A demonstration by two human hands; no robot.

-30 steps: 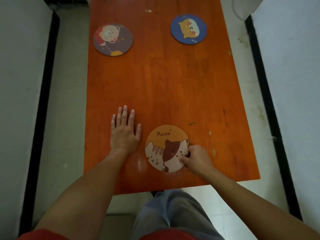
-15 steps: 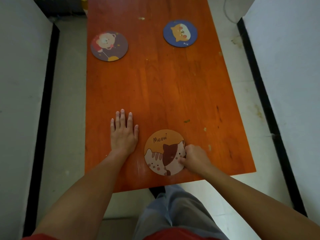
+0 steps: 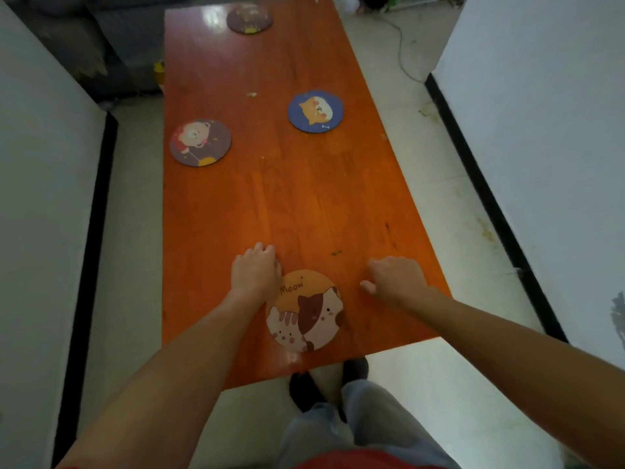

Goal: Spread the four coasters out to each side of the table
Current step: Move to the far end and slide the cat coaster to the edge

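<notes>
Four round coasters lie on a long orange table point(image 3: 304, 204). The orange "Meow" cat coaster point(image 3: 306, 311) sits near the front edge. A dark bear coaster point(image 3: 200, 142) lies by the left edge, a blue dog coaster point(image 3: 315, 111) toward the right edge, and a dark coaster point(image 3: 249, 18) at the far end. My left hand point(image 3: 255, 270) rests on the table just left of the cat coaster, fingers curled, its edge at the coaster's rim. My right hand point(image 3: 394, 279) hovers to the coaster's right, fingers loosely bent, holding nothing.
White walls with black baseboards point(image 3: 490, 204) flank the table on both sides, leaving narrow floor strips. A cable point(image 3: 402, 45) runs on the floor at the far right. Dark furniture point(image 3: 111, 45) stands at the far left. My legs and feet point(image 3: 324, 384) are at the front edge.
My right hand has let go of the cat coaster and moved right, away from it. My left hand has shifted toward the coaster and curled. The view has tilted up, revealing the far coaster.
</notes>
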